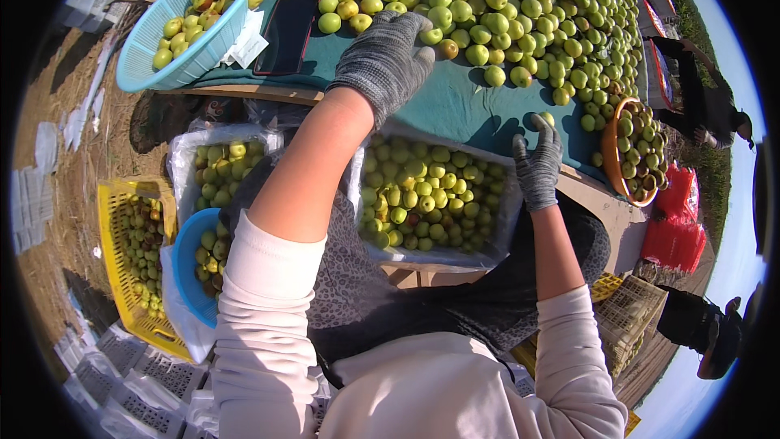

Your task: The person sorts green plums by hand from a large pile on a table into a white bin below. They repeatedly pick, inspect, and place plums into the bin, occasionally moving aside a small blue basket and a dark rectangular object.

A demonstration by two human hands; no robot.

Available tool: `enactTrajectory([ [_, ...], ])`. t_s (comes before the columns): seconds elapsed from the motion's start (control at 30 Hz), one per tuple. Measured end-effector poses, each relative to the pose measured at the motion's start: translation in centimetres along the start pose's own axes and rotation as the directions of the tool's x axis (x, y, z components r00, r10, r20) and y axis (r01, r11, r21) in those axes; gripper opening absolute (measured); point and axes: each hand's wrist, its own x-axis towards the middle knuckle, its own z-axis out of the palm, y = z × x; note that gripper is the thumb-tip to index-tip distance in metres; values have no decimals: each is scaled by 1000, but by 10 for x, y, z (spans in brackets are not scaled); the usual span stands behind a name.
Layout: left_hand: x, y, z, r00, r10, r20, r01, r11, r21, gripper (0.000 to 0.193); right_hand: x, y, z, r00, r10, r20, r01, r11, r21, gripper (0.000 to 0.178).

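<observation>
My left hand (386, 61), in a grey knit glove, reaches over the near edge of a heap of green jujubes (496, 16). Its thumb and forefinger are apart, with one jujube (431, 36) beside the fingertips; the underside of this hand is hidden. Farther right, my right hand (539, 167), gloved alike, is above the teal cloth (463, 118) with thumb and fingers apart. A single jujube (547, 118) shows at its fingertips, partly covered by them. Below the table edge, a lined crate (435, 203) full of jujubes stands between my arms.
A light-blue basket (138, 53) and a dark phone (286, 36) are at the table's left. An orange bowl (611, 154) of jujubes sits at the right edge. Lower left are a blue basin (185, 264) and yellow crate (114, 276). Red bags (674, 228) and people (699, 89) appear right.
</observation>
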Motion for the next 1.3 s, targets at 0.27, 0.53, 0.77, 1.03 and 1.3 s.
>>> enactTrajectory([
  [0.27,36,4,36,913,-377,158,302,883,360,77,96,73,28,865,475,162,-492,737,463,60],
  [0.53,84,-3,69,887,-448,114,369,835,408,109,129,32,33,893,326,311,-395,232,889,73],
  [0.77,94,-8,78,935,-334,120,252,862,439,119,147,23,5,845,260,468,-534,472,702,71],
  [1.03,93,3,77,914,-356,197,229,850,473,126,141,-48,-10,928,-345,141,335,938,92,35],
  [1.3,86,9,71,874,-412,257,247,832,497,106,152,-103,38,928,-100,358,128,990,-55,31],
])
